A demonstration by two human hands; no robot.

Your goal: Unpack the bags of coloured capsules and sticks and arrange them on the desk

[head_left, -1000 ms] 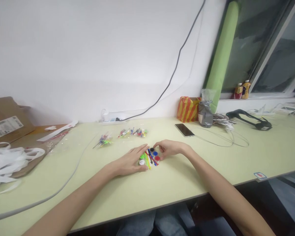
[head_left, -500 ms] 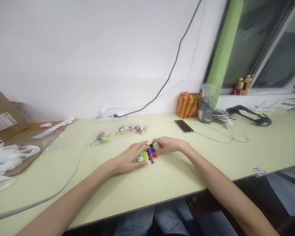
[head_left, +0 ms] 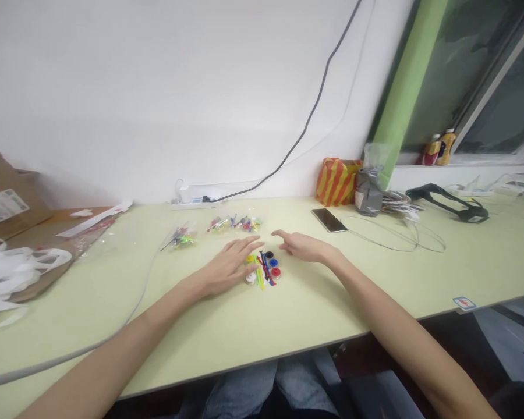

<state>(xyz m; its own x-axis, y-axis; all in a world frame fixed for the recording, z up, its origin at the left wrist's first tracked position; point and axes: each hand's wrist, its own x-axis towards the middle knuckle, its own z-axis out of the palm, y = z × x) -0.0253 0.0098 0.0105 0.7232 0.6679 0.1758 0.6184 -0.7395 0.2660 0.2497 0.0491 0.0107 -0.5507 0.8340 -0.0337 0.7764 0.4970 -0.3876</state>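
Observation:
Several thin plastic arrows (head_left: 264, 270) in yellow, green, red, blue and black lie side by side on the table. To their right a black round piece (head_left: 269, 255), a blue round piece (head_left: 273, 263) and a red round piece (head_left: 276, 272) form a column on clear bases. A white round piece (head_left: 250, 278) and a partly covered yellow one (head_left: 250, 258) are on the left. My left hand (head_left: 229, 267) is open at the left side of this group, fingers spread, some over the pieces. Just beyond the black piece, my right hand (head_left: 303, 245) holds nothing, its index finger stretched out.
Clear bags of coloured parts (head_left: 234, 223) lie farther back, with another bag (head_left: 181, 237) to their left. A phone (head_left: 329, 220) with a cable, a striped bag (head_left: 337, 181) and a black headset-like device (head_left: 448, 201) are at right. White straps (head_left: 21, 270) and cardboard (head_left: 13, 201) occupy the left.
My right hand has let go of the round pieces and moved up and away. My left hand has drawn back slightly, uncovering more of the arrows and the yellow piece.

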